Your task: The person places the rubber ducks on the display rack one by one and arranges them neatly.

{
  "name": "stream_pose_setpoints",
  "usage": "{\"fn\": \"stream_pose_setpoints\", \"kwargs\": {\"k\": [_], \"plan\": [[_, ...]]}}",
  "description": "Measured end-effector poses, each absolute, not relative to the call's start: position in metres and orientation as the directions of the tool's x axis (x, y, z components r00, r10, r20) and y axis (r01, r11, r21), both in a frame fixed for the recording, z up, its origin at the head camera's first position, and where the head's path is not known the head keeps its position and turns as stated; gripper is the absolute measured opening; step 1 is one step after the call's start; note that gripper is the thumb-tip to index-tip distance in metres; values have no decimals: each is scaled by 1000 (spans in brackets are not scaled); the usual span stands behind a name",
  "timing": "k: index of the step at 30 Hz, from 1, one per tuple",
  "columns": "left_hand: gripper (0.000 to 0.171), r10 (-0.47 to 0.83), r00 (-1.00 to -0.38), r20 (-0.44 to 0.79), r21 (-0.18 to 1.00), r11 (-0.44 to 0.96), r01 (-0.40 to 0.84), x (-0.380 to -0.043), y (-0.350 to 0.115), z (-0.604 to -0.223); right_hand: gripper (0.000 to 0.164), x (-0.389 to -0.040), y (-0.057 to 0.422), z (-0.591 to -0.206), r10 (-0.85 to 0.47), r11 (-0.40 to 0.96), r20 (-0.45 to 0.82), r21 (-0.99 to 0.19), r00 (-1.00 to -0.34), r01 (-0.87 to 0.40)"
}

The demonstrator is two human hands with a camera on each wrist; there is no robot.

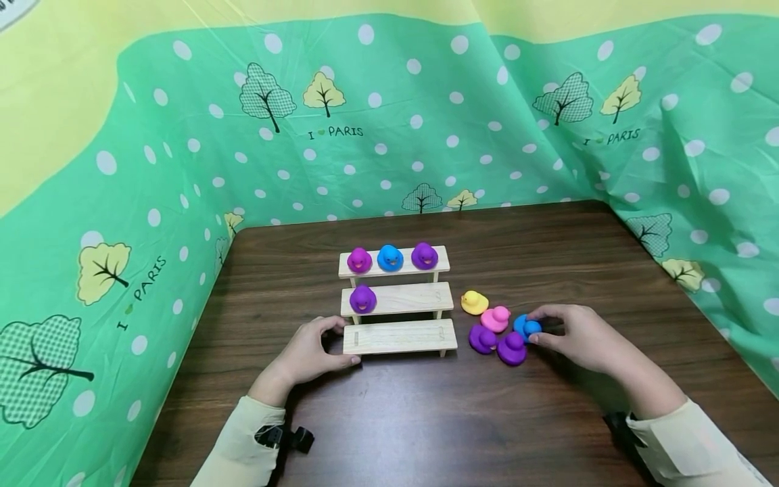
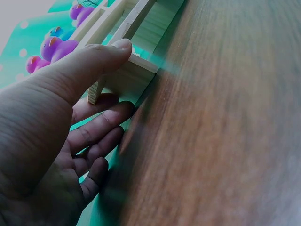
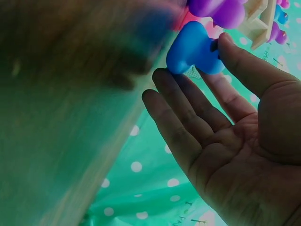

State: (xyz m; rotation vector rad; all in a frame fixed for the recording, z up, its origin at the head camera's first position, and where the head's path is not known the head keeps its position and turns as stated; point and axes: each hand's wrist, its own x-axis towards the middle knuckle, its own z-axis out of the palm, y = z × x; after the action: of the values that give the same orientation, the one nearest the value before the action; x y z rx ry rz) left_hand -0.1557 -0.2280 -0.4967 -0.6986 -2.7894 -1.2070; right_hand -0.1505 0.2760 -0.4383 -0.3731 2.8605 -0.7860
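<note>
At the left end of the lowest step, my left hand point(image 1: 312, 352) grips the three-step wooden stand point(image 1: 399, 337). The left wrist view shows its thumb along the step's edge and the fingers around the corner by a leg point(image 2: 92, 92). My right hand point(image 1: 578, 336) pinches a blue rubber duck point(image 3: 192, 47) between thumb and index finger, the other fingers stretched out. Beside that duck sit two purple ducks point(image 1: 512, 349), a pink duck point(image 1: 496, 318) and a yellow duck point(image 1: 474, 302), clustered on the table right of the stand.
Along the top step stand a magenta duck point(image 1: 359, 260), a blue duck point(image 1: 390, 258) and a purple duck point(image 1: 425, 256). Another purple duck point(image 1: 362, 299) is on the middle step's left end. Green dotted cloth point(image 1: 377, 155) surrounds the dark wooden table point(image 1: 402, 426) at back and sides.
</note>
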Motion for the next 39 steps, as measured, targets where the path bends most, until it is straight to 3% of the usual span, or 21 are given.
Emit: {"fn": "stream_pose_setpoints", "kwargs": {"k": [22,39], "plan": [[50,399,-899,179,692,599,404,-156,-228,-497,32,-145,251,-425,-244,758,226,-562,-943,-330],[51,400,-895,199,667,614,423,-156,-229,-497,33,-151,199,-412,-300,674,254,-626,-920,-393]]}}
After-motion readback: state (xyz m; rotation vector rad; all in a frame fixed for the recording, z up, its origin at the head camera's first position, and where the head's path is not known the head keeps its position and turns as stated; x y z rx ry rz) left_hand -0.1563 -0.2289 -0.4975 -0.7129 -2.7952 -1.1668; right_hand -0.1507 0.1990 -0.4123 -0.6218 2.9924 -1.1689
